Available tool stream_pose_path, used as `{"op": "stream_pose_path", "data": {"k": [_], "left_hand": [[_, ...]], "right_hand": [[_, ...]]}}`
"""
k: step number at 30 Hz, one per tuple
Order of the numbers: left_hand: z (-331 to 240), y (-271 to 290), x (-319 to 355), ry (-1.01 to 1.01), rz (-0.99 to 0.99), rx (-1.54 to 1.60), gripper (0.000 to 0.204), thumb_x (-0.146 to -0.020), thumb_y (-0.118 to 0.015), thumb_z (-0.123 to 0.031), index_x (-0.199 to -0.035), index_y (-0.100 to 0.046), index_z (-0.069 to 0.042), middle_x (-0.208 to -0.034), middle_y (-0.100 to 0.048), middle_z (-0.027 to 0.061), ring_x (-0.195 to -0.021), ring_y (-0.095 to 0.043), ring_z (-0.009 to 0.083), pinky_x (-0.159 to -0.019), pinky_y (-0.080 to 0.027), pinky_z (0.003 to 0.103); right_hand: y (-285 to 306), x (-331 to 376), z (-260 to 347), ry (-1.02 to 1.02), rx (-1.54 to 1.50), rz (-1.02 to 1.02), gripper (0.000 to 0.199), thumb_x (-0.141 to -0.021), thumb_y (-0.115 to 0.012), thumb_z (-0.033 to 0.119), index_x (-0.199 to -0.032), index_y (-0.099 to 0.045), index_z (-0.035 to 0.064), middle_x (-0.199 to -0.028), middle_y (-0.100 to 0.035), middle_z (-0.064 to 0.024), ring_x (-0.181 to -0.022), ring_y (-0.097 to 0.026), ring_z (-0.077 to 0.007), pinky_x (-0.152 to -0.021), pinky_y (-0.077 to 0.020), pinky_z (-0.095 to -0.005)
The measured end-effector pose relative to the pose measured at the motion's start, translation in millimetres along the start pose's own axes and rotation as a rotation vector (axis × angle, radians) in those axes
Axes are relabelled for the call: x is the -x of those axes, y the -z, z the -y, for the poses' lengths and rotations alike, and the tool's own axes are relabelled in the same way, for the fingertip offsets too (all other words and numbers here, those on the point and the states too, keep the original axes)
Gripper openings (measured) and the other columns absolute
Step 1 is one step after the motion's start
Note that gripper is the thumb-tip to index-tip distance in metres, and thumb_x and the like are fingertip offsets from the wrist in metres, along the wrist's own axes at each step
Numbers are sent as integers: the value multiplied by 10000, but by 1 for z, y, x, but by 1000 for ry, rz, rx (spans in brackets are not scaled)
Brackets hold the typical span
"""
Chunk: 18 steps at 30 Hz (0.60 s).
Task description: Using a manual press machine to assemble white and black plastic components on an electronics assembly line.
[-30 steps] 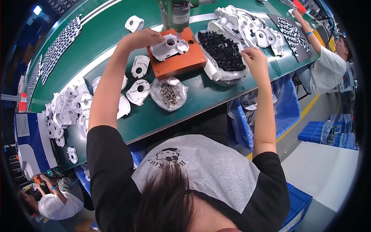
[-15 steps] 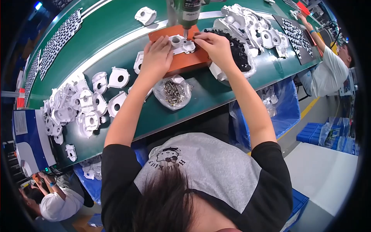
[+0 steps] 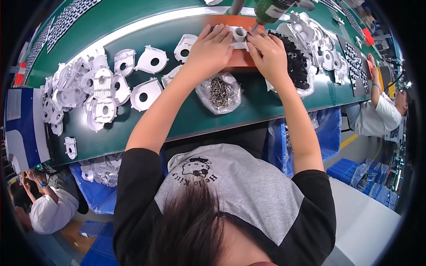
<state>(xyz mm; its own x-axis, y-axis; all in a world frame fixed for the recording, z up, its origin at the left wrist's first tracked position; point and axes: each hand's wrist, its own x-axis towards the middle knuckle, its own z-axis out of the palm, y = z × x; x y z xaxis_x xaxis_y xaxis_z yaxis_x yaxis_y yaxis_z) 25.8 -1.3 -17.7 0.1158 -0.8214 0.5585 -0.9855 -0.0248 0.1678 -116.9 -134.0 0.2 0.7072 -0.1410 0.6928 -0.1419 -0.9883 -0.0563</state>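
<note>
A white plastic housing with a round raised collar [image 3: 240, 34] lies on an orange block [image 3: 243, 60]. My left hand [image 3: 212, 49] rests flat over the housing's left end, fingers stretched out. At its right end my right hand [image 3: 270, 52] has its fingers drawn in, their tips beside the collar; whatever they pinch is too small to make out. A green power screwdriver [image 3: 269, 10] hangs tilted above, its tip coming down close to my right fingertips. The tip's exact contact is hidden by the fingers.
Near the block stands a clear bag of screws [image 3: 218, 93]. Black small parts [image 3: 296, 66] fill a bag to the right, with white housings [image 3: 330, 57] behind. More white covers [image 3: 104, 84] pile up at left. Co-workers sit at the far right [image 3: 377, 111] and lower left [image 3: 53, 208].
The view has shifted, so the bench items sit elsewhere in the picture. The screwdriver has gone from upright to tilted. My right hand has moved in closer to the collar; my left stays on the housing.
</note>
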Motion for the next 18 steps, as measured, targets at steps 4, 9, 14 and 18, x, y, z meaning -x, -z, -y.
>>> {"op": "stream_pose_path", "data": {"k": [4, 9, 14, 18], "left_hand": [[-2, -2, 0, 14, -5, -5, 344, -876, -502, -200, -1129, -525, 31, -1251, -520, 163, -1210, -450, 287, -1052, -309, 404], [-2, -3, -2, -90, -34, 112, 249, -840, -539, -157, -1016, -573, 17, -1125, -575, 175, -1122, -505, 319, -1011, -365, 409], [1, 1, 0, -74, -61, 185, 210, -798, -540, -112, -962, -599, 4, -1061, -586, 147, -1039, -533, 317, -894, -437, 392], [5, 6, -8, -43, -1, 324, 209, -743, -532, -78, -921, -598, 9, -963, -583, 117, -936, -550, 308, -817, -448, 387]], "right_hand": [[0, 1, -7, -55, 74, 78, 162, -804, -591, 156, -930, -654, 76, -917, -667, -57, -943, -611, -257, -896, -409, -407], [7, -7, -10, -7, 94, 197, 198, -794, -593, 207, -919, -673, 76, -938, -650, -56, -994, -570, -281, -891, -402, -405], [29, -19, 24, -113, 24, 100, 112, -727, -638, 154, -796, -650, 67, -825, -602, -69, -826, -557, -278, -745, -414, -404], [26, 15, 80, -118, -344, 294, 82, -690, -658, 115, -700, -608, 51, -716, -548, -87, -748, -529, -265, -679, -434, -376]]}}
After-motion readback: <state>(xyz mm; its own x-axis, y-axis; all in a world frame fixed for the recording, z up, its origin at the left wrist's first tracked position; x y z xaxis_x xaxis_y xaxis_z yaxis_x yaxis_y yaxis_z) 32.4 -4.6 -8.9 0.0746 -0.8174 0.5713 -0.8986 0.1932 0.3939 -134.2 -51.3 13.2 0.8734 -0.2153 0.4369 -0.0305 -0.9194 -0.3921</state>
